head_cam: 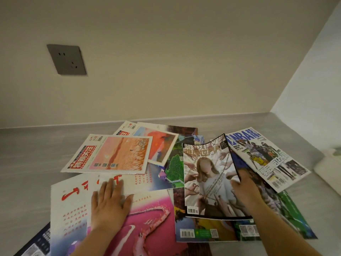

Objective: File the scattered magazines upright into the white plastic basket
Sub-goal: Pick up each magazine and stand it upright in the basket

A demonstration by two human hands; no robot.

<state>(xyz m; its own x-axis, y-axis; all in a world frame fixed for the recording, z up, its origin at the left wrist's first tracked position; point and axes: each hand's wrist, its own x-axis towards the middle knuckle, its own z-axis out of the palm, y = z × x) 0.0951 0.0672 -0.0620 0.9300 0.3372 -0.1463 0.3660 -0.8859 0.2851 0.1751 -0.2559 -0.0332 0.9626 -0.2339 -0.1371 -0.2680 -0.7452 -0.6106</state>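
Observation:
Several magazines lie scattered and overlapping on a grey surface. My left hand (108, 204) rests flat, fingers spread, on a white and pink magazine (147, 218) at the front left. My right hand (243, 189) grips the right edge of a magazine with a blonde woman on its cover (206, 182), lifting that edge off the pile. An NBA magazine (265, 156) lies to the right. A magazine with a pink and orange cover (110, 154) lies behind my left hand. The white plastic basket is not clearly in view.
A beige wall with a grey power socket (67, 60) stands behind the surface. A second wall closes the right side. A pale white object (330, 169) sits at the right edge, cut off by the frame. Bare grey surface (31, 156) stretches left.

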